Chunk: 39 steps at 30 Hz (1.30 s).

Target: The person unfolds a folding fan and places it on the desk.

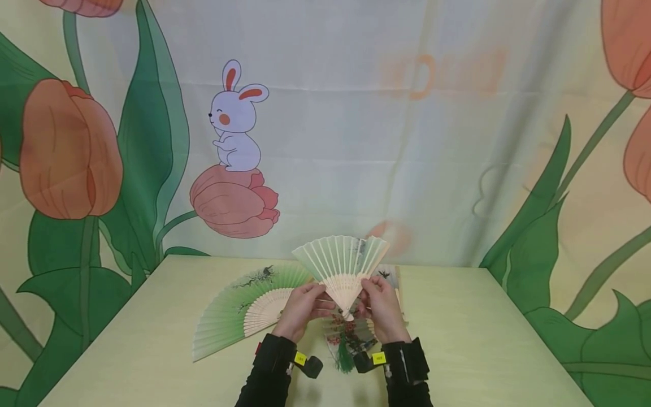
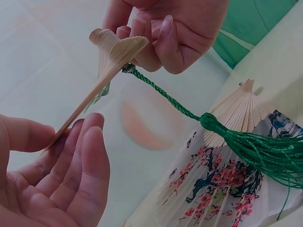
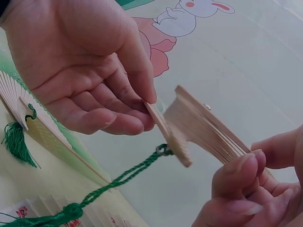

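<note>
A pale green folding fan (image 1: 339, 257), spread partway with its ribs downward, is held up between both hands. My left hand (image 1: 301, 310) pinches one outer stick between thumb and fingers, the other fingers extended behind. On the opposite edge, my right hand (image 1: 382, 308) pinches the other outer stick. From the fan's pivot hangs a green tassel (image 2: 241, 142) on a twisted cord; in the right wrist view the cord (image 3: 130, 172) slants down to the left. The held fan's sticks (image 3: 203, 125) appear nearly edge-on there.
An opened green fan (image 1: 218, 325) lies on the table (image 1: 468, 339) to the left, its own tassel (image 3: 20, 144) visible in the right wrist view. Beneath my hands lies a white fan with red blossoms (image 2: 222, 184). A printed curtain (image 1: 335, 124) hangs behind the table.
</note>
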### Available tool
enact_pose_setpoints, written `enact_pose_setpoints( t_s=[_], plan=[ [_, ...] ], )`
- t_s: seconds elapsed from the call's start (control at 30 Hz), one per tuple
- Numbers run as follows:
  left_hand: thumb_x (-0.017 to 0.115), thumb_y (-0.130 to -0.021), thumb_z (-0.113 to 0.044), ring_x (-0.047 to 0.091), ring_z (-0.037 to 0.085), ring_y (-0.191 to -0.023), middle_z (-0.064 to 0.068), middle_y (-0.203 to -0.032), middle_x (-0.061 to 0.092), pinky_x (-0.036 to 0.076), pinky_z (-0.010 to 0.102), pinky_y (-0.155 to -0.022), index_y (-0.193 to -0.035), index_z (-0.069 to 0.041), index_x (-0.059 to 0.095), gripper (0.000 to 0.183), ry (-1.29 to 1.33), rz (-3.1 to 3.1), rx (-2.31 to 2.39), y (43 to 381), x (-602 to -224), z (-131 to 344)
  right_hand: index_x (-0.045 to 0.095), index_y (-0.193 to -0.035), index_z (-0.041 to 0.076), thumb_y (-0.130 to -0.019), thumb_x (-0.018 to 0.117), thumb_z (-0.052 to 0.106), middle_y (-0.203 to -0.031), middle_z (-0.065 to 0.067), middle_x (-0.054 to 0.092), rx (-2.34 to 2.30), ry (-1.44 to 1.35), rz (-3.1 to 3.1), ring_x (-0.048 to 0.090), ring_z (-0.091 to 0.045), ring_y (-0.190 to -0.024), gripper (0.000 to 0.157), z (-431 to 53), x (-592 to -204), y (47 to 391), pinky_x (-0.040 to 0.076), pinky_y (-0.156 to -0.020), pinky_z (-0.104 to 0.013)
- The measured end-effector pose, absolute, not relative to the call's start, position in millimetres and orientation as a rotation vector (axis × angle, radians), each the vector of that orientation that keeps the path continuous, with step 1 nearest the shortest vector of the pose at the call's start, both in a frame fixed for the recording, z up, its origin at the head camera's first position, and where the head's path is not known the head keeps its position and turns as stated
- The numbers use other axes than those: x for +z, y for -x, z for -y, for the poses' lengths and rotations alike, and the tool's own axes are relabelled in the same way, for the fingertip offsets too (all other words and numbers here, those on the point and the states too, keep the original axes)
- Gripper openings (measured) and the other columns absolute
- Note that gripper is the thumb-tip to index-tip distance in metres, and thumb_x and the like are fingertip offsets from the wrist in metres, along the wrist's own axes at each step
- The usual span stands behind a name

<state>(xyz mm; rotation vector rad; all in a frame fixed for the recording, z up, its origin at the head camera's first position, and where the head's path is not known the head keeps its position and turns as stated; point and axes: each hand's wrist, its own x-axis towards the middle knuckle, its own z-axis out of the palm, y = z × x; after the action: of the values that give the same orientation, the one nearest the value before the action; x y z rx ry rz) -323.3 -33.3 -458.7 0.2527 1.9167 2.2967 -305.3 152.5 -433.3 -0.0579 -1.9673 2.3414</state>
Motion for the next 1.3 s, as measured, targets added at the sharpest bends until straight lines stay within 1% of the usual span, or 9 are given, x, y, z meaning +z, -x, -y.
enact_pose_setpoints(
  t_s=[0.33,0.67,1.0,1.3],
  plan=[
    [0.05,-0.103,-0.022,0.068,0.016,-0.077,0.01,-0.089,0.067,0.057,0.029,-0.07,-0.106,0.002,0.063,0.027,-0.25,-1.926,2.294,323.4,-458.2,32.9,0.042,-0.105,0.005,-0.104,0.049,0.019,-0.073,-0.002,0.045,2.336,0.057,1.914,0.044,-0.013,-0.051,0.016,-154.8,-432.4,305.0,0.034,-0.046,-0.024],
    [0.051,-0.103,-0.022,0.068,0.017,-0.077,0.012,-0.091,0.067,0.057,0.029,-0.07,-0.106,0.002,0.063,0.027,-0.242,-1.942,2.294,323.4,-458.0,33.7,0.044,-0.104,0.004,-0.104,0.048,0.016,-0.072,-0.003,0.046,2.305,0.047,1.9,0.045,-0.013,-0.051,0.014,-153.5,-432.5,305.1,0.034,-0.045,-0.022],
    [0.051,-0.103,-0.022,0.068,0.016,-0.077,0.01,-0.091,0.066,0.057,0.028,-0.07,-0.106,0.003,0.062,0.027,-0.25,-1.906,2.308,323.5,-458.0,34.6,0.043,-0.105,0.004,-0.104,0.048,0.016,-0.071,-0.002,0.046,2.312,0.051,1.884,0.045,-0.012,-0.05,0.014,-154.3,-433.0,304.6,0.033,-0.045,-0.022],
    [0.052,-0.102,-0.022,0.068,0.016,-0.076,0.014,-0.093,0.066,0.057,0.028,-0.07,-0.107,0.004,0.061,0.028,-0.252,-1.879,2.333,322.1,-456.3,34.6,0.042,-0.102,0.003,-0.104,0.048,0.016,-0.07,-0.003,0.047,2.316,0.056,1.856,0.045,-0.012,-0.051,0.015,-155.5,-431.0,303.7,0.034,-0.045,-0.021]
  ],
)
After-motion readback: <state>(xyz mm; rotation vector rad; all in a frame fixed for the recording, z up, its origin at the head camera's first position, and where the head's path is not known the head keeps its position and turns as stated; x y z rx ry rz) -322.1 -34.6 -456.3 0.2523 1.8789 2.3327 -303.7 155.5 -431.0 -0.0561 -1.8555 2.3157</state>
